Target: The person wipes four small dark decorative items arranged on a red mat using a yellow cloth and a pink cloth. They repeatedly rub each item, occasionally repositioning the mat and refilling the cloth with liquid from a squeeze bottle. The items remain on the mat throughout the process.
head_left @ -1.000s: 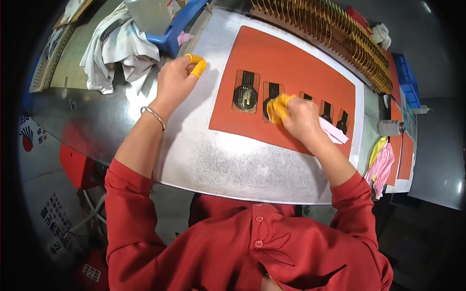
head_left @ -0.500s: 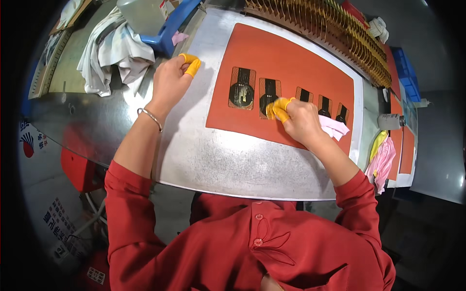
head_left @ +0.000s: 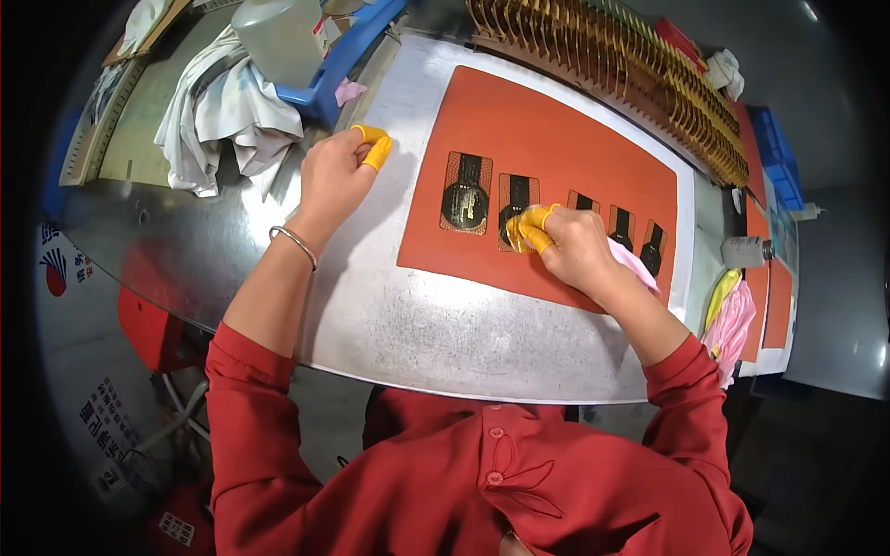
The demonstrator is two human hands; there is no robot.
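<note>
"Where is the left hand point(head_left: 336, 176)?"

"Just beyond the left edge of the orange sheet point(head_left: 556, 120), above the grey desk point(head_left: 445, 338). Its fingers are curled narrow, thumb and fingertip close together, both in yellow covers point(head_left: 375, 153). Whether it pinches anything, I can't tell."

"And the right hand point(head_left: 582, 248)?"

"Over the lower middle of the orange sheet, its fingers bunched narrow, also in yellow covers. The tips are at the second panel point(head_left: 518, 190) from the sheet's left edge. Something shiny and yellowish shows there, too small to make out."

"Is that pink cloth point(head_left: 636, 263) in its grip?"

"It sticks out from beneath that hand, above the sheet's lower right part; I can't tell whether it's gripped."

"What do the panels look like?"

"Five in a row across the sheet, each a bronze-patterned rectangle with a black band running into a black disc, where it shows. The first panel point(head_left: 466, 192) is nearest the sheet's left edge; the hand partly covers the second and third."

"And around the sheet?"

"A ribbed golden rack point(head_left: 616, 79) beyond its far edge, a rumpled white cloth point(head_left: 232, 120) off to its left, and a small bottle point(head_left: 744, 249) past its right edge."
</note>
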